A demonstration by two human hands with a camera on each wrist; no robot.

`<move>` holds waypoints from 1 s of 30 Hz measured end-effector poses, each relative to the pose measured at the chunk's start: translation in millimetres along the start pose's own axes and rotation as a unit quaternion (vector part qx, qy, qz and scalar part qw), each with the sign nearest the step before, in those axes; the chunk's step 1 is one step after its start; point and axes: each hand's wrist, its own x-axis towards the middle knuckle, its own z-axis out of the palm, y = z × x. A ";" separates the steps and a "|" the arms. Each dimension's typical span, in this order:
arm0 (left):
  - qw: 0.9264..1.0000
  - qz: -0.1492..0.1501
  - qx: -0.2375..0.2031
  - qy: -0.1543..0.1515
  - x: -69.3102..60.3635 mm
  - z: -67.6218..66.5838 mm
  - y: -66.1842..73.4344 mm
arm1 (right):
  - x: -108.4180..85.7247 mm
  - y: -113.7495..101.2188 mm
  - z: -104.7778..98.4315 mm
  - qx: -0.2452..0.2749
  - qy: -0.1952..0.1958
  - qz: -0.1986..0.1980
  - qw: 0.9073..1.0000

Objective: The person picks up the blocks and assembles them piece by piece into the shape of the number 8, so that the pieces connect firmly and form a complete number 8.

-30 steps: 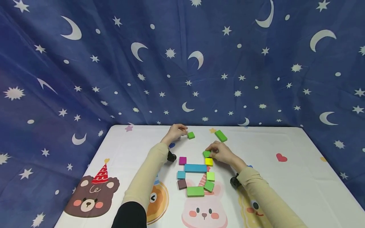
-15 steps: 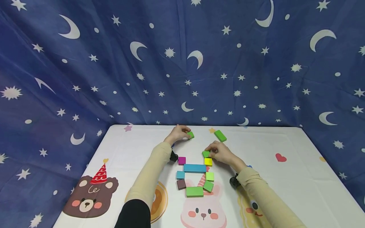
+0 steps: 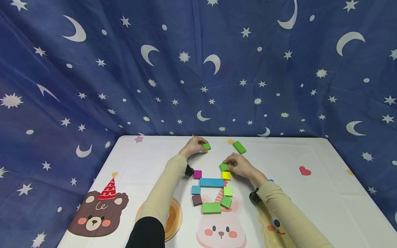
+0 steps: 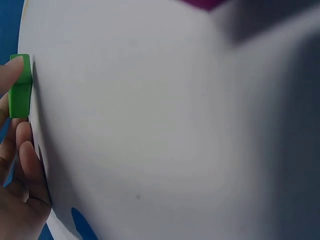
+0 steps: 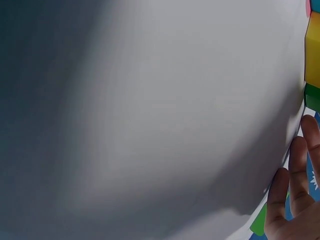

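Note:
At the back of the table my left hand [image 3: 193, 145] pinches a small green block [image 3: 206, 146]. In the left wrist view the thumb lies on that green block [image 4: 20, 87], with the other fingers beside and below it. My right hand [image 3: 241, 165] has thumb and fingertips at another small green block [image 3: 223, 167], which sits just behind a yellow block [image 3: 226, 175]. The right wrist view shows the yellow block [image 5: 313, 50] and part of the green block [image 5: 312, 97]; the thumb is out of sight there.
A long blue block [image 3: 211, 183] lies in the middle of a ring of blocks, among them magenta [image 3: 197, 174], light blue [image 3: 196, 189], brown [image 3: 196, 200] and long green [image 3: 212, 208] blocks. Another long green block [image 3: 239, 147] lies at the back. A starry curtain [image 3: 198, 69] hangs behind.
My left hand has moved right to the small green block at the back and taken hold of it. My right hand has stayed at its green block behind the yellow one.

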 end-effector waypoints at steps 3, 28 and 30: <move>1.000 0.002 0.003 -0.004 0.4 -0.9 -0.2 | -0.4 -0.4 -0.6 0.007 -0.002 -0.001 1.000; 1.000 0.007 -0.007 -0.002 -2.3 -3.6 -2.5 | 0.0 -2.7 -1.4 0.004 -0.006 -0.001 1.000; 1.000 0.009 -0.007 -0.003 -2.6 -3.4 -3.3 | -0.2 -3.1 -1.4 0.005 -0.006 -0.001 1.000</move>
